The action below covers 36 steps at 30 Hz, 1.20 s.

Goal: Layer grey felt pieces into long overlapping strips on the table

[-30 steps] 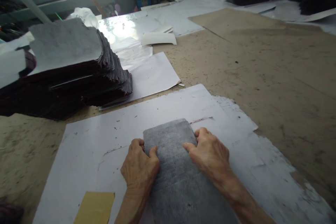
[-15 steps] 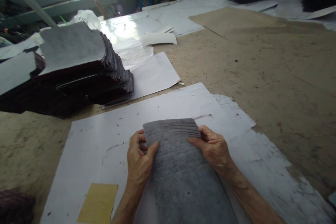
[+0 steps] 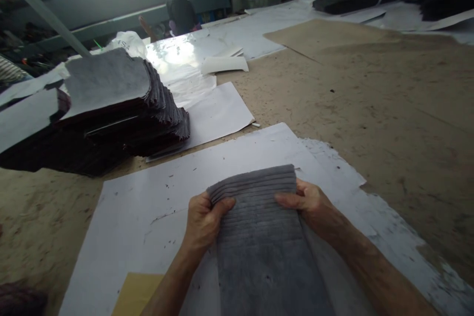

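gripping a ribbed grey fabric panel (image 3: 255,252), left hand (image 3: 207,222) and right hand (image 3: 309,205) close their fingers on its edges over white paper (image 3: 133,222)

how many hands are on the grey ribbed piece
2. The left hand grips the left edge of the grey ribbed fabric piece near its far end, and the right hand grips its right edge. No other hand shows on it.

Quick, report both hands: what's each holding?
Left hand: closed, gripping the ribbed grey fabric piece at its edge.
Right hand: closed, gripping the same piece's opposite edge.
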Each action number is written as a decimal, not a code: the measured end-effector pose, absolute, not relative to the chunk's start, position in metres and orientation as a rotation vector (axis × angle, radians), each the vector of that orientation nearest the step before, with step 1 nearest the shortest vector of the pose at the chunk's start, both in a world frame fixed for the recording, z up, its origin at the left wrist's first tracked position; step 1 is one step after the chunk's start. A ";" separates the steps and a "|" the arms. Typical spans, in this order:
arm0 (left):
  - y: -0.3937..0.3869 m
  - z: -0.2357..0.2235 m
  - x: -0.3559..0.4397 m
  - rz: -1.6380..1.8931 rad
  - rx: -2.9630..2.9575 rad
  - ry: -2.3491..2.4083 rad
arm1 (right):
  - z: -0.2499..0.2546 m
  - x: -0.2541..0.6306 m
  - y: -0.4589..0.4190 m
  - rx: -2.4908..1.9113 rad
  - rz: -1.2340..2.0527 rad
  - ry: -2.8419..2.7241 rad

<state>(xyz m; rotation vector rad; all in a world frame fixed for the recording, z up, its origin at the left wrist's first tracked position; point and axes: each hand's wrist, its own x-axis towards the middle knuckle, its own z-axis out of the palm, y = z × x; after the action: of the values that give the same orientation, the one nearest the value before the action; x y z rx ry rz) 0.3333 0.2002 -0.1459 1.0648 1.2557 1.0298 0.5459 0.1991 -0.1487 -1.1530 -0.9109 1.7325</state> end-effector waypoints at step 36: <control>0.219 -0.150 0.336 0.825 0.807 1.246 | -0.161 0.543 0.212 -1.360 1.219 -1.178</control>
<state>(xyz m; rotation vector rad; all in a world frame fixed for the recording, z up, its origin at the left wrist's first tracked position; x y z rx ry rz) 0.3358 0.2192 -0.1497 0.8067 1.2463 0.8252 0.5425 0.2122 -0.1608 -1.3602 -1.1781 1.2193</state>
